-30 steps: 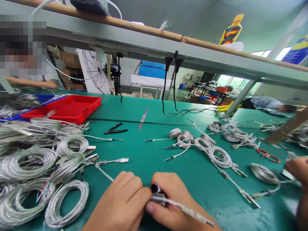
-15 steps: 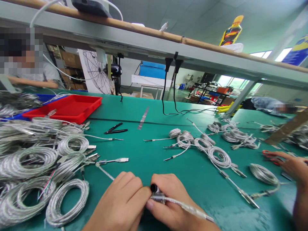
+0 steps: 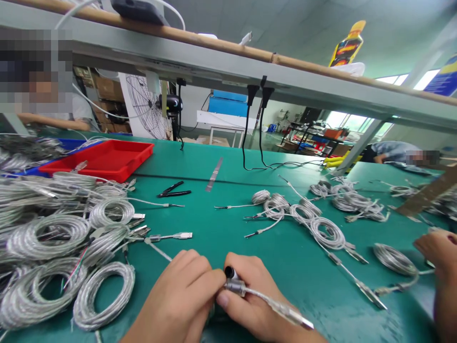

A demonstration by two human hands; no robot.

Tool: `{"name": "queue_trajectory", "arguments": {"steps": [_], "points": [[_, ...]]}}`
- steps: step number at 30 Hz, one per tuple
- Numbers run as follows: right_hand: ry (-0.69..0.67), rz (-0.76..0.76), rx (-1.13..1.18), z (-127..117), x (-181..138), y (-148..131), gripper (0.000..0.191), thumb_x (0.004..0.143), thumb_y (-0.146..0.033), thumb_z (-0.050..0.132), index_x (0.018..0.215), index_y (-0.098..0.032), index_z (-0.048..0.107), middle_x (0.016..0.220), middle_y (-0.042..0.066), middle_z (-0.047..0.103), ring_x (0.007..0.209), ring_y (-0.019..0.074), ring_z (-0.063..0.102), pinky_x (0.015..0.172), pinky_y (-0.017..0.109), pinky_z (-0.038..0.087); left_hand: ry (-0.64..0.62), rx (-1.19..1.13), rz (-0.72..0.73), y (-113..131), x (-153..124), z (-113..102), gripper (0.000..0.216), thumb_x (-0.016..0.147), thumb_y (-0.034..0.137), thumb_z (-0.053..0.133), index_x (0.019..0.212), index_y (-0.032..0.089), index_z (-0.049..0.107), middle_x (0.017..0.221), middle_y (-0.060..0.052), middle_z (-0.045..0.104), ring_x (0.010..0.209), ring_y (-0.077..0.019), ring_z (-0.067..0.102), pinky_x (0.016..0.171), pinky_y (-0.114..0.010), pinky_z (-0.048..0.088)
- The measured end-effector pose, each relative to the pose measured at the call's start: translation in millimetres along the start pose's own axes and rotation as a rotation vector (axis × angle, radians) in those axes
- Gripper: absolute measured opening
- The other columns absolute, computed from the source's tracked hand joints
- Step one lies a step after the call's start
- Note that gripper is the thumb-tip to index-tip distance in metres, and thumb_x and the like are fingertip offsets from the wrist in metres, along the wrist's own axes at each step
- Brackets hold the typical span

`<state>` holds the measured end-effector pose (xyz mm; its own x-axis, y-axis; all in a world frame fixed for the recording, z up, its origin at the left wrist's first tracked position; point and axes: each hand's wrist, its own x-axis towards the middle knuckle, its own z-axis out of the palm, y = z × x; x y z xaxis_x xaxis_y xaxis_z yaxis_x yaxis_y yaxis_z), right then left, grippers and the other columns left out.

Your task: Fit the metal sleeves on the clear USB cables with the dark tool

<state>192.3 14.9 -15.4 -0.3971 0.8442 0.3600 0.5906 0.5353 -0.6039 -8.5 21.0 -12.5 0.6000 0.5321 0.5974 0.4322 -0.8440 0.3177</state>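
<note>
My left hand (image 3: pixel 182 290) and my right hand (image 3: pixel 257 300) meet low in the middle, just above the green table. Both are closed on a clear-jacketed USB cable (image 3: pixel 262 296). A grey cylindrical lump (image 3: pixel 235 286) on the cable sits at my right thumb and left fingertips. From there the cable runs across my right palm, its metal plug (image 3: pixel 302 320) pointing right. Against my right forefinger is a short dark hollow tube (image 3: pixel 230 272), open end up. A stretch of clear cable leads up-left from behind my left hand; my fingers hide the rest.
Coiled cables (image 3: pixel 46 238) heap up at left beside a red tray (image 3: pixel 132 162). Black cutters (image 3: pixel 174 191) and a metal ruler (image 3: pixel 214 175) lie ahead. More coils (image 3: pixel 326 232) are on the right, near another person's hand (image 3: pixel 439 252). A shelf beam (image 3: pixel 214 66) crosses above.
My hands keep nearly the same grip while the cable's plug end tips slightly. At right, the other person's hand has shifted, and the red-handled tool by it is out of sight.
</note>
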Motion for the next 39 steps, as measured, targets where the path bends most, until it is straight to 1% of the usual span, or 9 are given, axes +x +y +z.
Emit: {"name": "queue_trajectory", "arguments": {"steps": [5,8,12,17,20,25,29,35,39], "points": [[-0.016,-0.005,-0.013,-4,2,-4,0.046,0.096,-0.065,0.049,0.073,-0.025,0.045,0.065,-0.002,0.049,0.057,0.0153,0.044,0.056,0.031,0.029,-0.024,-0.044,-0.022,3,5,-5,0.028,0.101,0.007,0.038,0.088,0.019,0.059,0.077,-0.002,0.054,0.071,-0.0195,0.046,0.064,-0.031,0.037],[-0.026,-0.023,0.001,-5,4,-5,0.049,0.095,-0.066,0.050,0.073,-0.023,0.041,0.064,-0.004,0.046,0.057,0.0140,0.040,0.055,0.028,0.025,-0.002,-0.050,-0.021,5,5,-8,0.027,0.101,0.006,0.038,0.089,0.018,0.060,0.076,-0.002,0.054,0.071,-0.0190,0.047,0.065,-0.030,0.038],[-0.009,-0.053,0.045,-4,5,-5,0.051,0.097,-0.067,0.047,0.075,-0.023,0.040,0.065,-0.005,0.044,0.057,0.0134,0.038,0.057,0.026,0.022,0.012,-0.051,-0.015,5,4,-7,0.026,0.101,0.006,0.040,0.088,0.018,0.059,0.076,-0.002,0.055,0.071,-0.0187,0.048,0.065,-0.030,0.039],[-0.016,-0.025,0.041,-2,5,-5,0.041,0.096,-0.054,0.055,0.075,-0.023,0.038,0.067,-0.006,0.044,0.060,0.0137,0.038,0.058,0.026,0.022,0.005,-0.032,-0.015,3,5,-5,0.029,0.100,0.005,0.038,0.088,0.017,0.061,0.077,-0.003,0.055,0.071,-0.0197,0.048,0.063,-0.030,0.039],[-0.053,-0.012,0.052,-4,5,-6,0.039,0.096,-0.050,0.055,0.075,-0.023,0.038,0.068,-0.006,0.043,0.060,0.0139,0.038,0.059,0.026,0.021,-0.002,-0.027,-0.013,3,5,-4,0.030,0.100,0.005,0.037,0.086,0.017,0.061,0.076,-0.003,0.055,0.070,-0.0197,0.048,0.064,-0.031,0.039],[-0.100,0.011,0.067,-9,5,-6,0.043,0.099,-0.056,0.051,0.074,-0.023,0.039,0.067,-0.005,0.044,0.060,0.0144,0.038,0.059,0.027,0.021,0.026,-0.026,-0.001,3,5,-2,0.029,0.101,0.006,0.038,0.088,0.017,0.061,0.075,-0.003,0.055,0.070,-0.0194,0.048,0.062,-0.030,0.040],[-0.087,-0.012,0.072,-10,4,-8,0.050,0.101,-0.062,0.046,0.073,-0.022,0.039,0.066,-0.005,0.043,0.060,0.0141,0.038,0.058,0.027,0.022,0.025,-0.036,-0.002,5,4,-4,0.029,0.101,0.007,0.039,0.085,0.018,0.061,0.074,-0.002,0.055,0.068,-0.0189,0.048,0.061,-0.029,0.039],[-0.047,-0.039,0.036,-8,3,-11,0.060,0.102,-0.074,0.033,0.071,-0.022,0.038,0.064,-0.005,0.044,0.059,0.0139,0.039,0.058,0.027,0.023,-0.002,-0.039,-0.019,7,5,-5,0.030,0.102,0.008,0.038,0.085,0.019,0.060,0.076,-0.003,0.057,0.070,-0.0189,0.051,0.062,-0.029,0.043],[-0.036,-0.037,0.042,-7,4,-7,0.061,0.100,-0.075,0.035,0.071,-0.022,0.038,0.063,-0.005,0.042,0.057,0.0135,0.036,0.056,0.027,0.022,0.035,-0.025,-0.012,6,4,-5,0.025,0.101,0.008,0.039,0.089,0.020,0.058,0.077,-0.002,0.059,0.070,-0.0188,0.053,0.063,-0.029,0.046]]}}
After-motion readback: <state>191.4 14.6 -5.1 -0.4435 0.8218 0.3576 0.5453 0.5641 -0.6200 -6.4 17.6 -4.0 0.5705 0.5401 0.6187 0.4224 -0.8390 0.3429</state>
